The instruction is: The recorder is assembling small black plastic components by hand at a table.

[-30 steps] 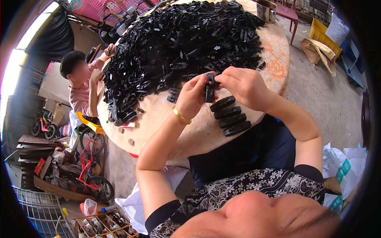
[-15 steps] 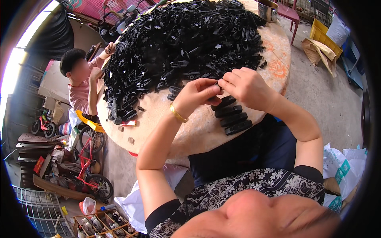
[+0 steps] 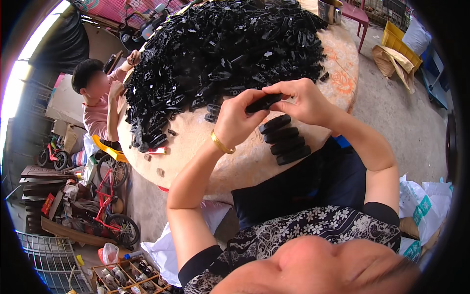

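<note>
Between my two hands is a long black plastic piece with rounded ends [image 3: 264, 103]. My left hand [image 3: 234, 120] grips its left end between thumb and fingers. At the other end, the thumb and fingertips of my right hand [image 3: 304, 102] close on it. Just below my right hand, several similar black pieces [image 3: 289, 142] lie side by side in a short row on the table. A large heap of black plastic parts [image 3: 225, 54] rises beyond my hands. The exact kind of these parts cannot be made out.
The round table [image 3: 205, 169] has a pale patterned cover. Across at the left, a person in a pink top [image 3: 98, 115] has hands near the heap's edge. A metal pot [image 3: 330, 12] stands at the far right rim. A red bicycle [image 3: 105, 201] is on the left floor.
The black piece, mostly hidden by my fingers before, now shows lengthwise between my hands. My right hand has turned and shifted its hold. The row of pieces stays put.
</note>
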### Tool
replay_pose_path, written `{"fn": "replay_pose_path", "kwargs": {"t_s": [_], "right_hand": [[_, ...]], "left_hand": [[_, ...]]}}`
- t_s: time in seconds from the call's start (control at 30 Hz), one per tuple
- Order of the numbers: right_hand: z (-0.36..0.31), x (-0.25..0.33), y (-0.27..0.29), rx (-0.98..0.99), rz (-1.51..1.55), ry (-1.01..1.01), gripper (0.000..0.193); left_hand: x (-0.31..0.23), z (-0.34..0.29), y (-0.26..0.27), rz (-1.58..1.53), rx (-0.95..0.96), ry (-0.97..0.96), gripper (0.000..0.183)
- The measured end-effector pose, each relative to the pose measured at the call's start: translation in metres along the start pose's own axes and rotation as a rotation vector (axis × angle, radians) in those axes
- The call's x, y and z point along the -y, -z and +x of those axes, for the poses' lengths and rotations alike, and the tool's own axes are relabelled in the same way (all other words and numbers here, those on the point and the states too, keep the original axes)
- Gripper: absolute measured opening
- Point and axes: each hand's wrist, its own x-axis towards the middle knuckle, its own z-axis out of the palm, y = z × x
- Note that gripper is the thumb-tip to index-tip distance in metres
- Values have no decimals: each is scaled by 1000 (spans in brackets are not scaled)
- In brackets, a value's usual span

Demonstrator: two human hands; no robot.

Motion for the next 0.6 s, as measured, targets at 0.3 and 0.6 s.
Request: {"fn": "replay_pose_path", "kwargs": {"t_s": [0.3, 0.6], "right_hand": [[-1, -14, 16, 378, 12, -157, 25], [-1, -25, -6, 133, -509, 127, 20]], "left_hand": [[6, -5, 24, 817, 25, 71, 36], [14, 1, 12, 638, -128, 16, 25]]}}
